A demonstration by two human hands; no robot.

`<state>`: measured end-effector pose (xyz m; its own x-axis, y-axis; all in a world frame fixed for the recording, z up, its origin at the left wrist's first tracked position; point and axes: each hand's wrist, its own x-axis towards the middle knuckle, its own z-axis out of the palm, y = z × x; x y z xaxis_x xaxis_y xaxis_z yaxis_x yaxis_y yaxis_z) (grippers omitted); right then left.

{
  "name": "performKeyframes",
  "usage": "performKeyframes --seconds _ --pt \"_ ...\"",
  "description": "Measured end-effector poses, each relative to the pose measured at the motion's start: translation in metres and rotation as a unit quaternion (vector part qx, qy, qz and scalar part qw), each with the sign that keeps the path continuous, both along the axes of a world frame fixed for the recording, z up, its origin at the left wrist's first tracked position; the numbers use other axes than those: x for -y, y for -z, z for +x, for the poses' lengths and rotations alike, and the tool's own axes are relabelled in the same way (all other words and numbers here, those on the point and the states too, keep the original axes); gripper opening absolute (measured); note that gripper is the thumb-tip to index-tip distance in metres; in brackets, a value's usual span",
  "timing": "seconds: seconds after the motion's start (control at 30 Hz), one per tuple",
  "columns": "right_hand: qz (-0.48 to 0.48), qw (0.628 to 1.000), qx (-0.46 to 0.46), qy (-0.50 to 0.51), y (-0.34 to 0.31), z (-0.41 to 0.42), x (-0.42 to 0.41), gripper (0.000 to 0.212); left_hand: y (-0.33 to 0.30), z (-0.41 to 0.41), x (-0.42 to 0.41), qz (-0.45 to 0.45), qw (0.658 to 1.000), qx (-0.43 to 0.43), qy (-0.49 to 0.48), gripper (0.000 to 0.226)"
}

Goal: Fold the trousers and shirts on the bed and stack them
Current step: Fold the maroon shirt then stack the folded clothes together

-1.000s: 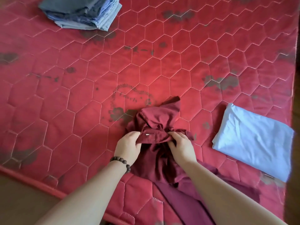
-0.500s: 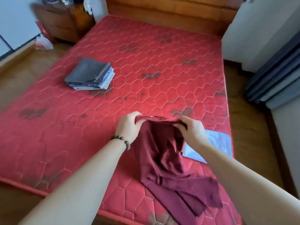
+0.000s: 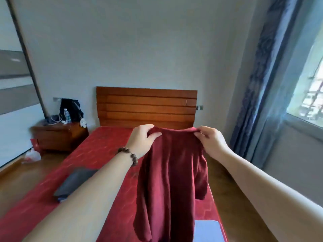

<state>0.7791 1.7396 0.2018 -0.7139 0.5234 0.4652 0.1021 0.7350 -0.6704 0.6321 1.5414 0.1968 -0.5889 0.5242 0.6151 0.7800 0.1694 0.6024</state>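
Note:
A dark red shirt [image 3: 171, 180] hangs in the air above the red mattress [image 3: 97, 151]. My left hand [image 3: 142, 142] grips its top edge on the left, and my right hand [image 3: 210, 142] pinches the same edge on the right. The cloth drops straight down between my arms and hides part of the bed. A stack of folded grey and blue clothes [image 3: 75, 182] lies on the mattress to the left, partly behind my left forearm. A folded light blue garment [image 3: 208, 230] lies on the mattress at the lower right.
A wooden headboard [image 3: 146, 105] stands at the far end of the bed. A wooden nightstand [image 3: 59, 137] with a water bottle [image 3: 67, 116] and a black bag stands at the left. Blue curtains [image 3: 258, 95] and a window are at the right. Wooden floor runs along both sides.
Both hands have lifted the red shirt off the mattress and raised it to hang in the air. My view has tilted up from the bed to the headboard and wall.

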Motion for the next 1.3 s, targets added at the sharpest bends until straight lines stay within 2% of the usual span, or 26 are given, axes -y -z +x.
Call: performKeyframes --seconds 0.13,0.23,0.33,0.47,0.57,0.63,0.67,0.7,0.8,0.87,0.93,1.03,1.1,1.17,1.2,1.23,1.3 --pt "-0.099 0.991 -0.092 -0.007 -0.063 0.013 -0.001 0.017 -0.068 0.019 -0.007 0.013 0.998 -0.045 0.047 0.027" --pt "-0.151 0.977 -0.145 -0.039 -0.100 0.018 0.008 0.017 -0.105 0.037 -0.019 0.047 0.994 -0.034 0.094 0.005" --pt "-0.181 0.963 -0.176 -0.091 -0.127 0.018 0.023 0.018 -0.127 0.055 -0.035 0.095 0.989 -0.028 0.105 0.007" --pt "-0.132 0.965 -0.182 -0.133 -0.151 0.019 0.044 0.026 -0.138 0.063 -0.045 0.133 0.978 0.047 0.153 0.025" --pt "-0.134 0.967 -0.177 -0.124 -0.160 0.018 0.049 0.021 -0.141 0.064 -0.044 0.093 0.975 0.093 0.178 0.041" --pt "-0.129 0.972 -0.162 -0.116 -0.163 0.019 0.050 0.019 -0.141 0.063 -0.045 0.065 0.980 0.076 0.173 0.019" --pt "-0.123 0.974 -0.151 -0.112 -0.163 0.021 0.049 0.018 -0.142 0.065 -0.046 0.061 0.981 0.085 0.164 0.008" --pt "-0.115 0.977 -0.146 -0.104 -0.164 0.024 0.047 0.016 -0.142 0.065 -0.048 0.059 0.982 0.097 0.148 0.007" --pt "-0.078 0.976 -0.204 -0.027 -0.161 0.032 0.037 0.010 -0.144 0.059 -0.056 0.055 0.991 0.106 0.059 0.027" --pt "-0.058 0.966 -0.253 0.017 -0.156 0.036 0.036 0.006 -0.148 0.056 -0.061 0.068 0.991 0.118 0.017 0.028" --pt "-0.038 0.974 -0.222 0.006 -0.148 0.032 0.040 0.008 -0.154 0.056 -0.067 0.079 0.988 0.136 0.006 0.026" --pt "-0.010 0.993 -0.116 -0.016 -0.138 0.021 0.044 0.020 -0.163 0.061 -0.074 0.074 0.984 0.159 0.017 0.030" --pt "0.003 0.994 -0.106 -0.019 -0.139 0.018 0.041 0.028 -0.167 0.066 -0.075 0.094 0.967 0.222 0.079 0.034" --pt "-0.005 0.992 -0.118 -0.033 -0.141 0.018 0.038 0.033 -0.171 0.069 -0.073 0.138 0.911 0.343 0.180 0.032" --pt "-0.022 0.991 -0.125 -0.046 -0.142 0.019 0.037 0.036 -0.172 0.069 -0.070 0.150 0.888 0.375 0.220 0.033" --pt "-0.045 0.989 -0.130 -0.060 -0.143 0.020 0.036 0.041 -0.172 0.068 -0.068 0.150 0.882 0.376 0.241 0.035" --pt "-0.074 0.984 -0.135 -0.087 -0.144 0.020 0.036 0.038 -0.170 0.067 -0.065 0.148 0.897 0.339 0.243 0.028"
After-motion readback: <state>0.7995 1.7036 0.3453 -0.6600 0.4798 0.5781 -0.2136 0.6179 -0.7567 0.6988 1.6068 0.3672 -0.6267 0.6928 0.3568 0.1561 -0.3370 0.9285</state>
